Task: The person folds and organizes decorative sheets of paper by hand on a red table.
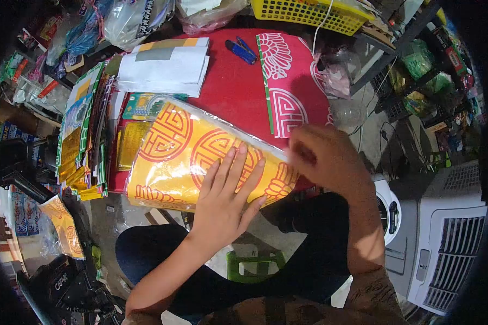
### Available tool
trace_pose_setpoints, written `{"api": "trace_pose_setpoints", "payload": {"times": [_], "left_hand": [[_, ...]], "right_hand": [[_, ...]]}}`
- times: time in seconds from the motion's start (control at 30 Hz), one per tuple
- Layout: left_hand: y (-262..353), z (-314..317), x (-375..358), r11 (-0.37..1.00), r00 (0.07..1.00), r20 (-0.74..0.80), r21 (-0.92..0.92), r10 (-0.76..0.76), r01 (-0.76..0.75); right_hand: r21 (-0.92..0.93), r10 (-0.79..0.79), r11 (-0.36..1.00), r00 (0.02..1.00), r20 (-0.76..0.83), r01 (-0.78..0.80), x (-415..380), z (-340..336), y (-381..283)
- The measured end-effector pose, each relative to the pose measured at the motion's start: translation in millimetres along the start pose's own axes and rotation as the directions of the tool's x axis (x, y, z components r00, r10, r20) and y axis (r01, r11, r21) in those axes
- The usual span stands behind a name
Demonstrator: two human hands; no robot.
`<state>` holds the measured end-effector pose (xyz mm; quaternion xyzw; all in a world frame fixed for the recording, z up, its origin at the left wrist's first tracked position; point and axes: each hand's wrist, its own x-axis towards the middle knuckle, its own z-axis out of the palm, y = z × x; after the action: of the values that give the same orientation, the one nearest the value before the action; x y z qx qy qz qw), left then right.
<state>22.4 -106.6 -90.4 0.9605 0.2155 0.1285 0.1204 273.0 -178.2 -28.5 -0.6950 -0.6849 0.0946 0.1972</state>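
A yellow packet (162, 176) with red round emblems, in shiny clear plastic, lies tilted across the front of the red-covered surface. Flat on its middle rests my left hand (222, 197), fingers spread and pressing down. My right hand (322, 160) is at the packet's right end, its fingers curled and slightly blurred by motion. Whether they pinch the plastic edge is hard to see. Partly under the packet's upper left are a green printed paper (141, 106) and a gold sheet (133, 145).
Left of the packet stands a thick stack of colourful papers (81, 127). White folded sheets (162, 70) lie behind it. A blue-handled tool (240, 51) rests on the red cover (230, 89), beside a pink patterned piece (287, 81). A yellow basket (314, 15) is at the back.
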Motion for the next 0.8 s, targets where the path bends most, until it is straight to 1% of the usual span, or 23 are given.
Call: {"api": "trace_pose_setpoints", "payload": {"times": [0.1,0.2,0.3,0.4,0.5,0.6,0.7,0.8], "left_hand": [[2,-1,1,1.000,1.000,0.009,-0.003,-0.006,0.006],[2,0,1,1.000,1.000,0.016,-0.011,-0.011,0.011],[1,-2,0,1.000,1.000,0.016,-0.019,-0.014,0.014],[2,-2,1,0.999,1.000,0.023,-0.028,-0.016,0.017],[3,-4,1,1.000,0.999,0.027,-0.022,-0.022,0.023],[3,-2,0,1.000,0.999,0.026,-0.017,-0.026,0.026],[3,-1,0,1.000,1.000,0.019,-0.016,-0.025,0.025],[2,-2,0,1.000,1.000,0.015,-0.010,-0.022,0.022]], "right_hand": [[-0.052,-0.041,0.998,0.996,0.079,0.045,-4,8,-20],[-0.213,-0.075,0.975,0.996,-0.047,0.063,-6,37,-17],[-0.258,-0.088,0.962,0.996,0.014,0.088,-6,36,-17],[-0.205,-0.173,0.963,0.985,0.014,0.173,-6,38,-6],[-0.063,-0.082,0.995,0.997,0.015,0.083,-5,28,-11],[-0.071,-0.069,0.995,0.997,0.024,0.070,-5,24,-11],[-0.043,-0.061,0.997,0.997,0.045,0.063,-5,21,-10],[-0.009,-0.033,0.999,0.999,0.032,0.034,-4,21,-11]]}}
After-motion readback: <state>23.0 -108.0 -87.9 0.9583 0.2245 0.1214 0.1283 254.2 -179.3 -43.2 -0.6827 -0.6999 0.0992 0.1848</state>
